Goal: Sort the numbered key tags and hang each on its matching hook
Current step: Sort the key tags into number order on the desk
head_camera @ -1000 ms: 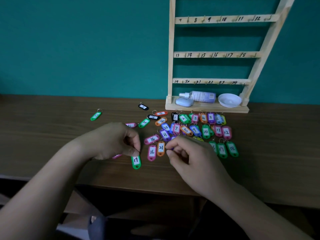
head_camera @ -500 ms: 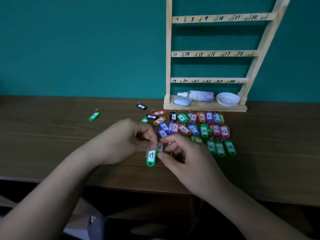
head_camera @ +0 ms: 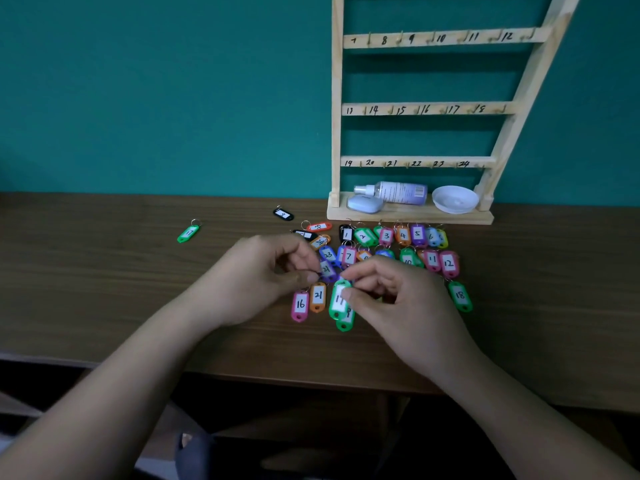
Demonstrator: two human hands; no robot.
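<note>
**Head view: two green tags stacked under one pinch, easy to mix up**

The right hand (head_camera: pixel 398 306) has its grip closed, thumb and forefinger clamped on the top end of a green tag (head_camera: pixel 337 301). That tag overlaps a second green tag (head_camera: pixel 346 322) showing a 9, down near the counter (head_camera: pixel 104 289).

My worry is that a finger covers part of the upper label. The number could get misread and the tag could end up on the wrong hook. A lift could also drag the lower tag along if the rings snag, because the pile is tight.

The left hand (head_camera: pixel 256 275) has its grip curled, thumb and fingertip drawn together right at a purple tag (head_camera: pixel 327 270). Honestly I can't tell if it's pinching it or only touching.

Just left of the green pair lie the orange 21 tag (head_camera: pixel 318 296) and the pink 16 tag (head_camera: pixel 300 306). Behind them, low numbers sit in rough rows, and one stray green tag (head_camera: pixel 188 233) lies well off to the left.

The wooden rack (head_camera: pixel 426 109) stands at the back with every visible hook bare. So I'd guess sorting is underway and hanging hasn't started.
</note>
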